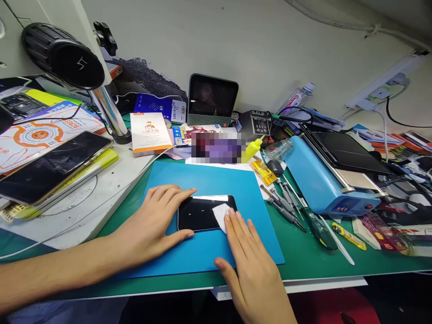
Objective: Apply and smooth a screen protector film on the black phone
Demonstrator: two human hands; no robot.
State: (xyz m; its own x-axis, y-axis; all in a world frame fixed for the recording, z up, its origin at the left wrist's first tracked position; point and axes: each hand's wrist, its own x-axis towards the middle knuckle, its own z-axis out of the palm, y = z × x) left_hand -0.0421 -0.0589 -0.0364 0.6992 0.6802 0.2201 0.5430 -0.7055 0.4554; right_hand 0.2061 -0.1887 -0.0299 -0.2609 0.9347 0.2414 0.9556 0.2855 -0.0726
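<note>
A black phone (199, 213) lies face up on a blue work mat (236, 180). My left hand (158, 220) rests on the mat at the phone's left end, its fingers and thumb bracketing the phone's edges. My right hand (246, 252) lies flat, fingers stretched out, with its fingertips pressing a small white wipe (221, 212) onto the right part of the screen.
Screwdrivers (285, 204) and tweezers lie right of the mat on the green table cover (320, 265). A blue machine (320, 184) stands at right, an orange-and-white box (150, 132) and a small screen (212, 100) behind, and stacked phones (50, 166) at left.
</note>
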